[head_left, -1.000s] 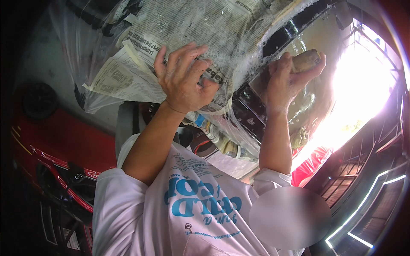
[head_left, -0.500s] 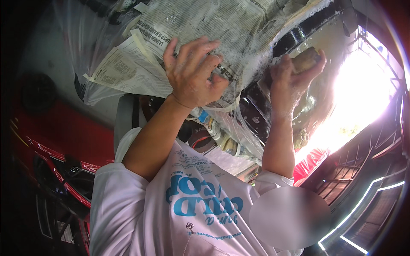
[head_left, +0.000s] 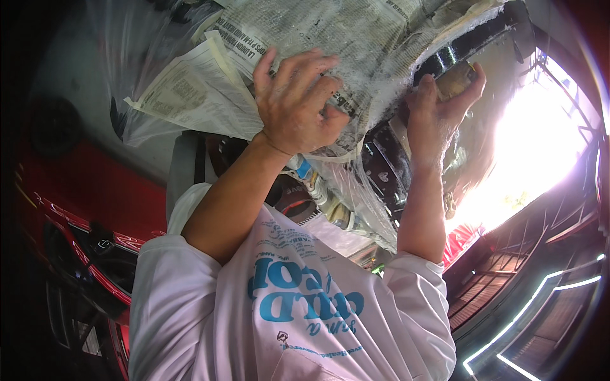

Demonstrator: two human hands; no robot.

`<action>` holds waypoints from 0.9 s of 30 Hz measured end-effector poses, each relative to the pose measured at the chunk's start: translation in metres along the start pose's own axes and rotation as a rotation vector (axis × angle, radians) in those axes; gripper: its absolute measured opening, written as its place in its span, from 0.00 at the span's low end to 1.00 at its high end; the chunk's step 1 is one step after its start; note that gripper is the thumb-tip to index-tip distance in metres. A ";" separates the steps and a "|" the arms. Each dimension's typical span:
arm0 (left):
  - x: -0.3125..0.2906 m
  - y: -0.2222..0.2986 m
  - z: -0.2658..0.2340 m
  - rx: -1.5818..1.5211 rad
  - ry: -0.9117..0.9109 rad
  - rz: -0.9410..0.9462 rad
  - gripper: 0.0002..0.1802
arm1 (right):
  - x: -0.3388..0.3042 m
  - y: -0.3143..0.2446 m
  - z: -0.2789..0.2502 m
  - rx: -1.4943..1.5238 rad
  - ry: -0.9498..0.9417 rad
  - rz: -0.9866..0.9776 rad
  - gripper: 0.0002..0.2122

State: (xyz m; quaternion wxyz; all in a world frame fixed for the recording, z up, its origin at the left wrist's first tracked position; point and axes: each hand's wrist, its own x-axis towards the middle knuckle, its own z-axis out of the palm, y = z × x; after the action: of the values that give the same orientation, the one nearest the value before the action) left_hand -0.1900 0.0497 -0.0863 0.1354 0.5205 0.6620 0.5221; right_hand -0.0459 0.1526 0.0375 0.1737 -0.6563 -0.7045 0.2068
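Note:
My left hand [head_left: 297, 108] rests on wet, foam-streaked newspaper [head_left: 359, 41], fingers spread and slightly bent, holding nothing. My right hand [head_left: 432, 124] grips a yellowish-brown block [head_left: 456, 84] between thumb and fingers; it looks like a sponge or sanding block, and its underside is hidden. The block sits over a wet, glossy vehicle panel [head_left: 489, 86] beside a black trim strip [head_left: 438, 60]. White suds line the paper's edge along that strip. A folded newspaper flap [head_left: 190, 92] hangs beside my left wrist.
Clear plastic sheeting [head_left: 375, 197] drapes below the newspaper, with bottles and cans [head_left: 330, 206] behind it. A red car [head_left: 95, 254] stands at the left. Bright daylight comes through an opening [head_left: 540, 133] at the right.
The view has shifted slightly, so both hands appear a little farther right. My right hand, still gripping the block, sits slightly differently on the panel. My left hand remains spread on the newspaper.

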 end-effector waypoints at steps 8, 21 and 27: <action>0.001 0.001 -0.002 0.000 -0.011 0.001 0.11 | -0.013 -0.010 0.006 0.018 0.057 0.049 0.33; 0.000 0.000 0.000 -0.004 -0.003 0.010 0.11 | -0.009 -0.015 -0.011 0.305 0.151 0.271 0.37; 0.000 0.000 -0.003 0.003 -0.035 0.009 0.12 | -0.003 -0.011 -0.003 0.321 0.126 0.225 0.38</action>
State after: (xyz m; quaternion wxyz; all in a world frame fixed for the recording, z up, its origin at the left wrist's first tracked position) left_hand -0.1921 0.0482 -0.0854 0.1436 0.5327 0.6580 0.5125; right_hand -0.0529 0.1492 0.0460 0.2956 -0.7064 -0.5726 0.2929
